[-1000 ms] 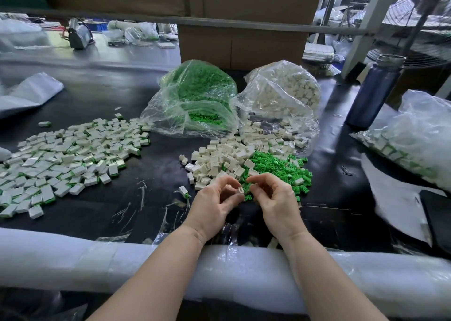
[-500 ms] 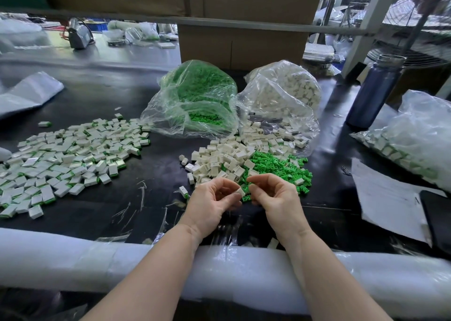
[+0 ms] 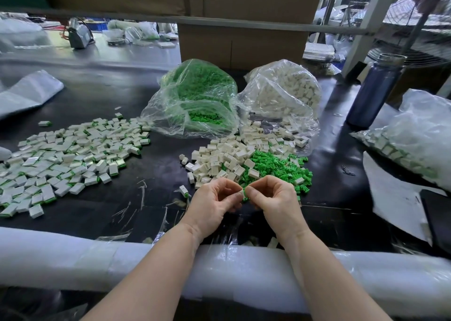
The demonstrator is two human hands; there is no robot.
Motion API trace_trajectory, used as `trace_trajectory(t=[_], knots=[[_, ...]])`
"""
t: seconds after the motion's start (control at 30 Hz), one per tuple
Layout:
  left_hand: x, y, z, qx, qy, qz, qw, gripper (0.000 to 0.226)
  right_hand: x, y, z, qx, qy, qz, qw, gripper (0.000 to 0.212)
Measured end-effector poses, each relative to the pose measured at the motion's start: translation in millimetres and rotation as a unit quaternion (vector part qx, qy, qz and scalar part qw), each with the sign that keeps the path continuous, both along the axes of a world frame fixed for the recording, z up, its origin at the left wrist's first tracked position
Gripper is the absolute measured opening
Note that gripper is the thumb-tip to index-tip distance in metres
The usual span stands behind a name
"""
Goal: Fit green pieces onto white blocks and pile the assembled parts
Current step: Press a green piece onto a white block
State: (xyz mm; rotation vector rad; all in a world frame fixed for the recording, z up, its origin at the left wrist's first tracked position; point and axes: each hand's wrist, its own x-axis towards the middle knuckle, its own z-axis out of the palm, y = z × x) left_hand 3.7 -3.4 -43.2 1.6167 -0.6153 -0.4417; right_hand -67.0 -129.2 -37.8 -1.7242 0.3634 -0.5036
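A small white plastic block (image 3: 241, 194) is pinched between the curled fingertips of the left hand (image 3: 214, 202) and right hand (image 3: 274, 200), just above the loose green plastic pieces (image 3: 278, 167); square alignment is advised before pressing

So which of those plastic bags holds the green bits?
The left one of the two middle bags: solid green inside. Its neighbour holds only white blocks.

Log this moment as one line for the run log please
step: fitting | left hand: pinches white block | right hand: pinches same block | done pile: far left | loose stock: behind hands
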Motion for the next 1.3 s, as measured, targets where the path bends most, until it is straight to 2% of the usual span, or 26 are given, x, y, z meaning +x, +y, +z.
trace_trajectory(t=[0.43, 0.97, 1.17, 1.3], knots=[[-0.4, -0.9, 0.8, -0.023, 0.034, 0.023, 0.999, 0.005, 2.0, -0.5, -2.0, 0.001, -0.009, 0.012, 1.000, 0.017], [-2.7, 0.6, 1.7, 0.015, -0.007, 0.000, 1.000, 0.019, -1.8, -0.6, 0.0, 0.016, 0.020, 0.035, 0.999, 0.020], [-3.5, 0.8, 0.6, 0.055, -0.041, -0.022, 0.997, 0.012, -1.4, -1.8, 0.3, 0.008, 0.039, 0.041, 0.998, 0.023], [-3.1, 0.0, 0.7, 0.040, -0.038, -0.004, 0.998, 0.010, -1.4, -0.4, 0.6, 0.027, 0.027, 0.032, 0.999, 0.019]])
